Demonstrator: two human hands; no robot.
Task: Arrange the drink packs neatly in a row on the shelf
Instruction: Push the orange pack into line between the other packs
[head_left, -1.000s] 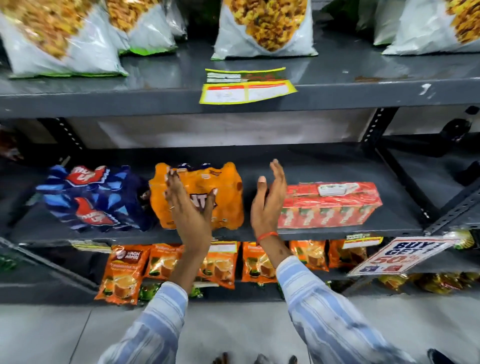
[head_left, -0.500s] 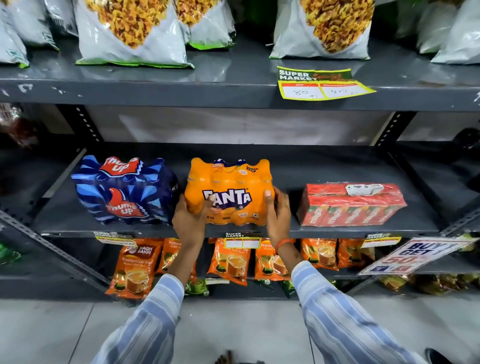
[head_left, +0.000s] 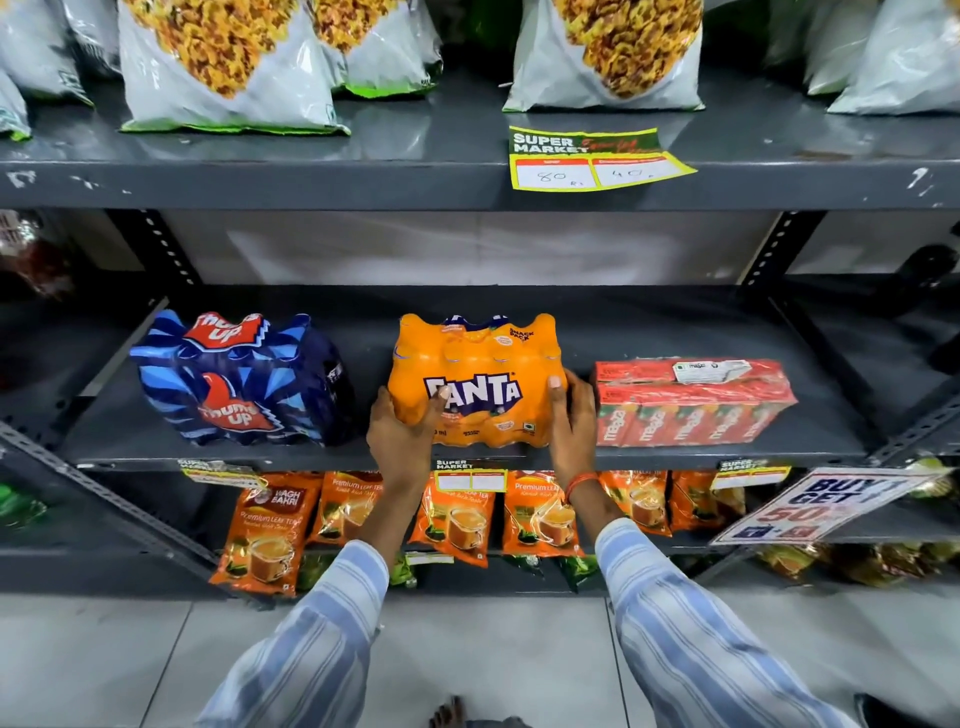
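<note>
Three drink packs sit on the middle shelf (head_left: 675, 457), all close to its front edge. The orange Fanta pack (head_left: 475, 379) is in the middle. The left hand (head_left: 402, 434) presses on its left side, low down, with the thumb lying across the front by the big letters. The right hand (head_left: 571, 410) presses flat on its right side, fingers pointing up. So the pack is squeezed between both hands, and its bottom rests on the shelf. The blue Thums Up pack (head_left: 239, 379) stands off to the left, with a gap between it and the left hand. The red Maaza pack (head_left: 693, 400) lies just beside the right hand, nearly touching it. Orange tea bags (head_left: 270, 530) hang under the shelf's front edge.
</note>
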